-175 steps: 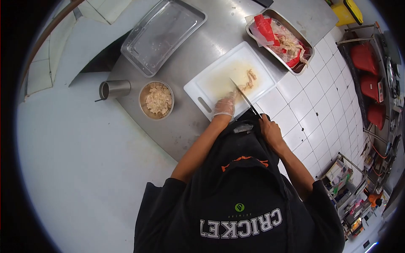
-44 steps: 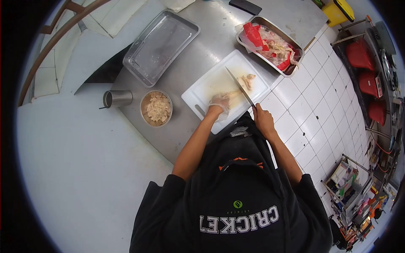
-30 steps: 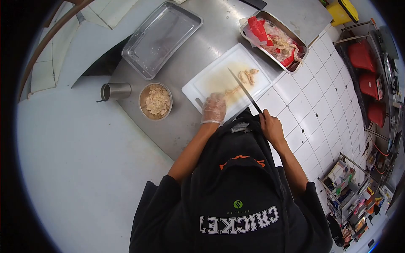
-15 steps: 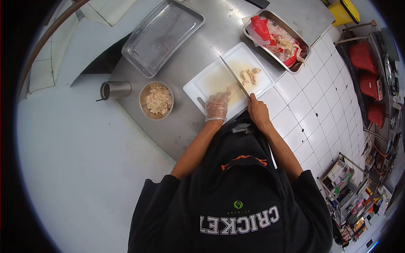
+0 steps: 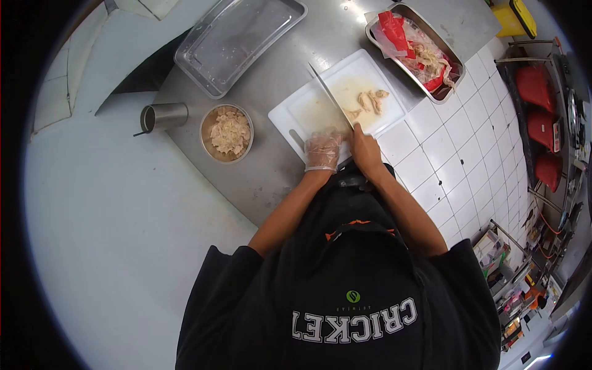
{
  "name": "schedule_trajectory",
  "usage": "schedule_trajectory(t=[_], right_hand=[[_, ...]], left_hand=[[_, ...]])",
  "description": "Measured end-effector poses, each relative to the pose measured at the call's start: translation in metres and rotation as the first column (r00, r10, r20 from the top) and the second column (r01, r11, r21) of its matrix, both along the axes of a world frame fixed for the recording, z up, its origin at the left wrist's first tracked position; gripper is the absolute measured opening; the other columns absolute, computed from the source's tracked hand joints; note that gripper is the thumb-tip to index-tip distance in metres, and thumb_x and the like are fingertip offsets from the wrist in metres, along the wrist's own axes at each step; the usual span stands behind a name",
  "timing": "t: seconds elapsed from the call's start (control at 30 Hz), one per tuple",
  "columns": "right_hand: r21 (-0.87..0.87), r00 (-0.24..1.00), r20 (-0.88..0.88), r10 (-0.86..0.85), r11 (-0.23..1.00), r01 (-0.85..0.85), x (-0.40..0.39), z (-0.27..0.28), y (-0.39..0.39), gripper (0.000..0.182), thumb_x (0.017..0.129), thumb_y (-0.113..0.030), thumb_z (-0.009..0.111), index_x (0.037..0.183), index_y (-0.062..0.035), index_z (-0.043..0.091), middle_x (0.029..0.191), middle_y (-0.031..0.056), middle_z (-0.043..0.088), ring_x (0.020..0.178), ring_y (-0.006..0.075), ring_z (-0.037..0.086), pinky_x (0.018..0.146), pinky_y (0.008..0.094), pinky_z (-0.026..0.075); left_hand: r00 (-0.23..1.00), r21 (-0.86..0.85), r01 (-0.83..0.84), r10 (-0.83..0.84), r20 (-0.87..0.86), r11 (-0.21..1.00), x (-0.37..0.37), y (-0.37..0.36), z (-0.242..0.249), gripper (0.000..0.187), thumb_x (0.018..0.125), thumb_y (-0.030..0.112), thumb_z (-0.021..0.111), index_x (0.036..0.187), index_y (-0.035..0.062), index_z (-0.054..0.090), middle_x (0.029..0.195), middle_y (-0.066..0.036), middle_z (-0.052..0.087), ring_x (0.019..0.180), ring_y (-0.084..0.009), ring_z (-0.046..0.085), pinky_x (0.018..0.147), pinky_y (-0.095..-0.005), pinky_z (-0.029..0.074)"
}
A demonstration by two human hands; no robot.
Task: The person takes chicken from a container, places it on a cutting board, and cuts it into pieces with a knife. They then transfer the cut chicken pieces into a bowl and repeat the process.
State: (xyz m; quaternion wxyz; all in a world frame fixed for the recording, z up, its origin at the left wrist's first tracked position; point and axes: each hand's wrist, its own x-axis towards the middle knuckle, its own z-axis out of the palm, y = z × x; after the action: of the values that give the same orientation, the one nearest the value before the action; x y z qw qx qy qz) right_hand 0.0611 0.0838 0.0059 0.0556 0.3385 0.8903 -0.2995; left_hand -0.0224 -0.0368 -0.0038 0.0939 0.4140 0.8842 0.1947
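Observation:
My right hand (image 5: pixel 365 149) grips the handle of a long knife (image 5: pixel 331 94). Its blade slants up and left across a white cutting board (image 5: pixel 290 112). In a clear plastic glove, my left hand (image 5: pixel 324 150) rests on the board's near side, left of the knife. Its fingers are curled together near the handle, and what lies under them is hidden. Several pale pieces of cooked meat, apparently chicken (image 5: pixel 372 102), lie on the board right of the blade. A smaller bit of meat (image 5: pixel 352 115) sits against the blade.
Left of the board stands a metal bowl (image 5: pixel 205 147) of chopped pale meat, beside a steel cup (image 5: pixel 166 116). A shallow metal tray (image 5: pixel 216 92) lies behind. At the back right, a metal pan (image 5: pixel 459 68) holds red-and-clear plastic and meat scraps.
The knife and my right hand have shifted left, closer to my left hand. A bit of meat now shows beside the blade. The camera view has tilted slightly.

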Motion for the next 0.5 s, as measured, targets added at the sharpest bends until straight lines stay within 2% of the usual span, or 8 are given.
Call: schedule_trajectory(t=[0.07, 0.2, 0.3, 0.5], right_hand=[[0.004, 0.999, -0.036, -0.003, 1.000, 0.004, -0.027, 0.004, 0.009, 0.022, 0.100, -0.026, 0.048, 0.105, -0.0046, 0.047, 0.070, 0.0290, 0.064, 0.067, 0.0488, 0.064, 0.061, 0.0579, 0.051], [-0.015, 0.996, -0.083, 0.017, 1.000, -0.019, -0.039, 0.005, 0.013, 0.023, 0.100, -0.027, 0.048, 0.105, -0.0050, 0.047, 0.071, 0.0286, 0.064, 0.068, 0.0490, 0.064, 0.063, 0.0575, 0.052], [0.013, 0.997, -0.081, 0.016, 1.000, -0.015, -0.023, -0.007, 0.007, 0.022, 0.100, -0.027, 0.048, 0.105, -0.0053, 0.047, 0.070, 0.0286, 0.064, 0.068, 0.0493, 0.064, 0.062, 0.0581, 0.052], [-0.022, 0.989, 0.146, 0.036, 0.999, -0.033, 0.049, 0.021, -0.005, 0.022, 0.100, -0.026, 0.048, 0.106, -0.0053, 0.047, 0.070, 0.0295, 0.064, 0.069, 0.0501, 0.065, 0.061, 0.0588, 0.052]], left_hand=[[0.999, -0.034, 0.013, -0.011, 0.041, 0.999, 0.002, 0.002, -0.012, 0.024, 0.087, 0.015, 0.057, 0.108, 0.0124, 0.068, 0.113, -0.005, 0.065, 0.096, -0.0323, 0.061, 0.080, -0.0459, 0.051], [0.994, -0.151, 0.022, -0.005, 0.112, 0.988, -0.001, 0.008, -0.006, 0.028, 0.085, 0.014, 0.057, 0.111, 0.0117, 0.066, 0.112, -0.006, 0.065, 0.095, -0.0325, 0.062, 0.082, -0.0464, 0.052], [0.997, -0.114, -0.052, 0.058, 0.055, 0.992, 0.001, 0.007, -0.001, 0.030, 0.087, 0.017, 0.057, 0.115, 0.0122, 0.064, 0.111, -0.008, 0.065, 0.095, -0.0315, 0.063, 0.081, -0.0460, 0.052], [0.999, 0.032, -0.043, 0.043, -0.013, 0.999, -0.005, 0.009, 0.003, 0.029, 0.090, 0.021, 0.056, 0.117, 0.0144, 0.063, 0.111, -0.010, 0.066, 0.096, -0.0308, 0.064, 0.080, -0.0461, 0.052]])
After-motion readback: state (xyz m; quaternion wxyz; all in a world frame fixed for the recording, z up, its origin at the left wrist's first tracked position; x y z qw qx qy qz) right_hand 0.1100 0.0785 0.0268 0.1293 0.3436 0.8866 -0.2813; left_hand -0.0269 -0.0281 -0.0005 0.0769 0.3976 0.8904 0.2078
